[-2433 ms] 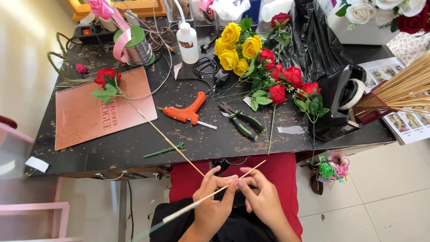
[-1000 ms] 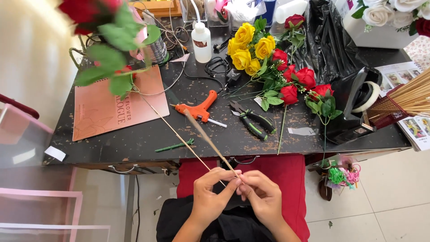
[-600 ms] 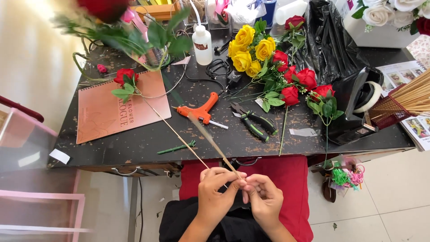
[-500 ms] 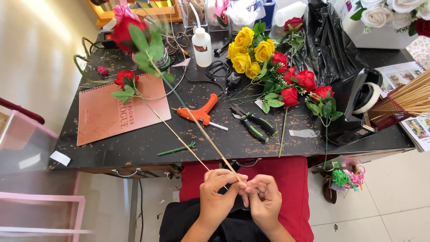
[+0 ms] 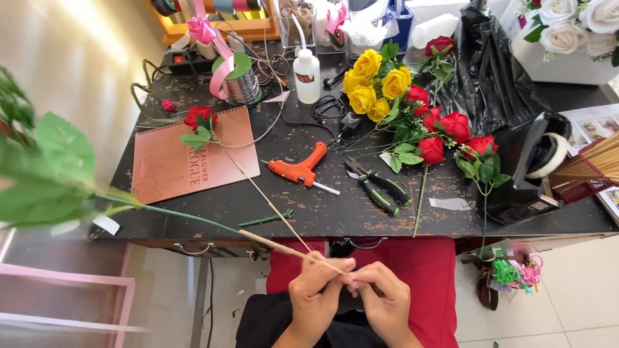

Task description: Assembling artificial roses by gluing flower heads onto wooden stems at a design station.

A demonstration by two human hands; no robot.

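Your left hand [image 5: 314, 289] and right hand [image 5: 382, 298] meet below the table edge, fingers pinched shut on the bare wooden end of an artificial flower stem [image 5: 193, 218]; its green-wrapped length runs left to blurred fabric leaves [image 5: 55, 174] near the lens. On the scuffed black table [image 5: 335, 216] lie a second thin stem with a red rose [image 5: 197, 117] across a pink spiral notebook [image 5: 188, 161], an orange glue gun [image 5: 302, 170] and green-handled pliers [image 5: 377, 185]. Farther back, loose red roses [image 5: 451, 129] and yellow roses [image 5: 374, 84] lie beside a crumpled black plastic bag [image 5: 490, 71]. A white squeeze bottle [image 5: 307, 72] stands upright near a metal wire spool [image 5: 241, 84]. At the far edge, a wooden tray [image 5: 213, 24] holds ribbon rolls.
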